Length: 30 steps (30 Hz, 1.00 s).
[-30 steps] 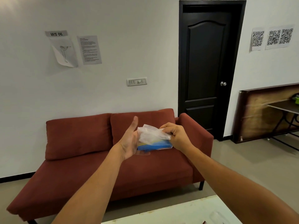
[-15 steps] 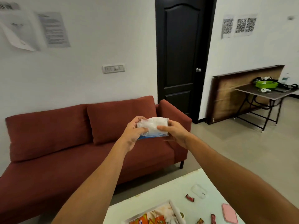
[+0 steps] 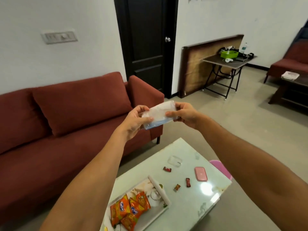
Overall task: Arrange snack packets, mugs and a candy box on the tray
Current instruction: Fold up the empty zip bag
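Note:
Both hands hold a clear plastic candy box (image 3: pixel 158 114) with a blue base, out in front of me above the floor beside the sofa. My left hand (image 3: pixel 135 120) grips its left end and my right hand (image 3: pixel 182 114) pinches its right end. Below, a white tray (image 3: pixel 160 212) rests on the pale table (image 3: pixel 196 204). Several orange snack packets (image 3: pixel 129 209) lie on the tray, and a white mug (image 3: pixel 155 196) stands behind them. Three small wrapped candies (image 3: pixel 188 182) lie loose on the table, right of the tray.
A pink lid (image 3: pixel 200 173) and a clear lid (image 3: pixel 174 161) lie on the table's far part. A red sofa (image 3: pixel 66 122) fills the left side. A dark door (image 3: pixel 146 44), a folding table (image 3: pixel 228 62) and a dark low table (image 3: pixel 291 90) stand beyond.
My view has swung down and to the right, bringing the table and tray into sight. Both hands have closed on the ends of the candy box, now held level.

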Each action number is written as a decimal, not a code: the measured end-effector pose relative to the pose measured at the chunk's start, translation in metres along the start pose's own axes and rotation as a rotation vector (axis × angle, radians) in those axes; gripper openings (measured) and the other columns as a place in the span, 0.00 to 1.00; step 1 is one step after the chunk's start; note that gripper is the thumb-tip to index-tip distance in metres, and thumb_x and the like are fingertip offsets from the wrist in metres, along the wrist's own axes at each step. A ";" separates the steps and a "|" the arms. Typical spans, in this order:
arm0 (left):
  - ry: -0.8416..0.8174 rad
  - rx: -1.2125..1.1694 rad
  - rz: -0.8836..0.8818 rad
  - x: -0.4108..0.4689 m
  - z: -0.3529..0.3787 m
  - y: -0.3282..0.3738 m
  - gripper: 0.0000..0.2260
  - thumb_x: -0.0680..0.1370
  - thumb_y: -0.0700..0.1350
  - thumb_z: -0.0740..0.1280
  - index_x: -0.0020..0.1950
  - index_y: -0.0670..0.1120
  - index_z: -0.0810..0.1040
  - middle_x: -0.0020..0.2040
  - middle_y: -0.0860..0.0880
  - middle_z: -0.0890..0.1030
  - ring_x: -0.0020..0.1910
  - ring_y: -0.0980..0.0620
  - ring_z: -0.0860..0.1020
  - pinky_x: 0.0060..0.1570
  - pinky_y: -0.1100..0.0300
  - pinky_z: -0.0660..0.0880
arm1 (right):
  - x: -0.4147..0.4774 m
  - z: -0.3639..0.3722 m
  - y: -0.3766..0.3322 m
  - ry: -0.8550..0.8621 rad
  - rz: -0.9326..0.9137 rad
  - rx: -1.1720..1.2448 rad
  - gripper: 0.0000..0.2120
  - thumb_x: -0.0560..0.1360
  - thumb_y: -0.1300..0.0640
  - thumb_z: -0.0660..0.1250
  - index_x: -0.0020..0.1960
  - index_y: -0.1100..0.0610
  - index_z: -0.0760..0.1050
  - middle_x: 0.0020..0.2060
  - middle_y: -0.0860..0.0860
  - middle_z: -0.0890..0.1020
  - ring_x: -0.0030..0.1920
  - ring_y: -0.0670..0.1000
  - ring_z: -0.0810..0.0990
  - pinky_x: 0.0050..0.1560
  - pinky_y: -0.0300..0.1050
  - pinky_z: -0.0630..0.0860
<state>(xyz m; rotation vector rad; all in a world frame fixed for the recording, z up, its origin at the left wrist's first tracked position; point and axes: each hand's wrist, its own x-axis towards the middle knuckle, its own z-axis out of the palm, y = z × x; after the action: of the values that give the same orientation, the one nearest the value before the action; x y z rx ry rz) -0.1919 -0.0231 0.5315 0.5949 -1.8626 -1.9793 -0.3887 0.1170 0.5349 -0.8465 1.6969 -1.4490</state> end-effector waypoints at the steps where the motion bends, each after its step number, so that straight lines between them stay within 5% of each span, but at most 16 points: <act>1: -0.001 -0.017 -0.003 0.006 0.009 -0.005 0.17 0.73 0.33 0.74 0.57 0.49 0.77 0.62 0.42 0.78 0.58 0.41 0.80 0.49 0.51 0.81 | 0.000 -0.012 0.005 0.007 0.004 0.001 0.15 0.70 0.63 0.78 0.56 0.60 0.83 0.50 0.54 0.87 0.53 0.56 0.85 0.52 0.47 0.83; 6: -0.106 0.001 -0.073 0.052 0.080 -0.054 0.27 0.75 0.34 0.73 0.71 0.51 0.75 0.62 0.49 0.81 0.55 0.50 0.82 0.53 0.52 0.82 | 0.000 -0.090 0.055 -0.002 0.060 -0.049 0.16 0.72 0.61 0.77 0.59 0.62 0.81 0.47 0.54 0.85 0.46 0.52 0.83 0.42 0.40 0.79; 13: -0.108 0.164 -0.195 0.149 0.223 -0.128 0.14 0.76 0.39 0.74 0.61 0.41 0.81 0.46 0.47 0.84 0.40 0.53 0.82 0.39 0.61 0.79 | 0.003 -0.259 0.137 -0.030 0.086 -0.129 0.07 0.73 0.63 0.76 0.50 0.58 0.84 0.38 0.50 0.85 0.38 0.46 0.81 0.38 0.39 0.78; 17: 0.018 0.119 -0.255 0.206 0.318 -0.181 0.15 0.73 0.36 0.76 0.59 0.41 0.80 0.45 0.48 0.84 0.39 0.53 0.81 0.35 0.62 0.80 | 0.005 -0.352 0.195 0.072 0.168 -0.048 0.08 0.73 0.65 0.75 0.52 0.61 0.84 0.39 0.51 0.84 0.39 0.47 0.82 0.38 0.40 0.79; 21: 0.101 0.159 -0.321 0.246 0.395 -0.254 0.18 0.72 0.35 0.76 0.60 0.45 0.79 0.50 0.48 0.83 0.46 0.50 0.82 0.43 0.60 0.82 | -0.004 -0.420 0.280 0.120 0.382 0.154 0.13 0.74 0.69 0.70 0.59 0.66 0.80 0.50 0.57 0.85 0.49 0.54 0.85 0.48 0.46 0.83; 24: 0.057 0.242 -0.431 0.276 0.431 -0.318 0.31 0.73 0.40 0.77 0.73 0.48 0.69 0.61 0.46 0.78 0.56 0.47 0.79 0.55 0.55 0.80 | -0.006 -0.449 0.355 0.259 0.472 0.234 0.12 0.75 0.71 0.68 0.57 0.66 0.80 0.51 0.61 0.85 0.49 0.58 0.85 0.52 0.51 0.84; 27: 0.011 0.371 -0.502 0.294 0.450 -0.383 0.39 0.76 0.48 0.75 0.81 0.48 0.56 0.73 0.44 0.70 0.69 0.44 0.73 0.67 0.53 0.72 | -0.006 -0.458 0.438 0.529 0.548 0.140 0.06 0.73 0.69 0.70 0.49 0.62 0.81 0.46 0.58 0.84 0.43 0.56 0.85 0.45 0.48 0.85; 30: 0.032 0.522 -0.466 0.304 0.464 -0.445 0.37 0.77 0.50 0.72 0.80 0.47 0.57 0.75 0.44 0.68 0.72 0.43 0.70 0.68 0.51 0.69 | -0.002 -0.456 0.525 0.645 0.642 -0.144 0.10 0.72 0.63 0.72 0.54 0.60 0.82 0.45 0.55 0.83 0.45 0.56 0.82 0.47 0.48 0.80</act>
<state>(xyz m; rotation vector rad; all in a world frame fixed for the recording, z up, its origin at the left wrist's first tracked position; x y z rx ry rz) -0.6839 0.2397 0.0899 1.3001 -2.4012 -1.6923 -0.7903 0.4241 0.0570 0.1594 2.2783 -1.2030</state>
